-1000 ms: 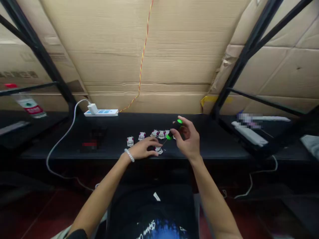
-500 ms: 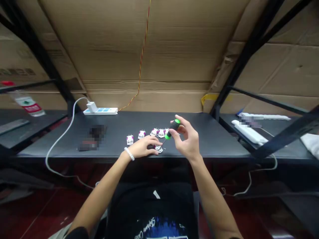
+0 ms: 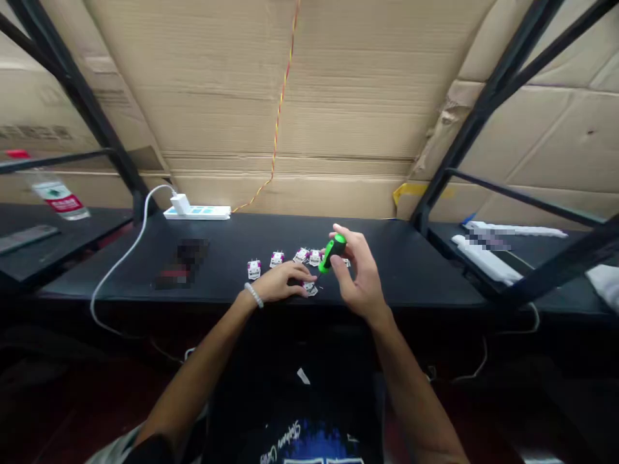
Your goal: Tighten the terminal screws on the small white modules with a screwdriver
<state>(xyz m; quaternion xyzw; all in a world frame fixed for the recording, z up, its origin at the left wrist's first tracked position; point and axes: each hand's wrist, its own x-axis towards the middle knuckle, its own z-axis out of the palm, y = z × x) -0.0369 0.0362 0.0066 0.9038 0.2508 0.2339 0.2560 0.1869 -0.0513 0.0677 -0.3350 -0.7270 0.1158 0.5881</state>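
Note:
My right hand [image 3: 358, 274] holds a green and black screwdriver [image 3: 332, 252] between thumb and fingers, its lower end tilted down to the left. My left hand [image 3: 280, 281], with a white beaded bracelet on the wrist, rests at the table's front edge. Its fingers grip a small white and purple part [image 3: 310, 288], partly hidden under them. Several similar parts lie beyond the hands: one at the left [image 3: 254, 269], another [image 3: 277, 259] behind it, and more near the screwdriver [image 3: 300, 256]. The screwdriver's thin tip is hard to make out.
The black table [image 3: 411, 270] has a white power strip [image 3: 206, 212] with a charger and cable at its back left. A blurred dark object [image 3: 186, 261] lies on the left. Black metal frame bars [image 3: 447, 142] flank both sides. A bottle [image 3: 62, 198] stands far left.
The screwdriver has turned in my right hand, showing more green on its handle. My left hand stays on the small part. The view has shifted slightly and brightened.

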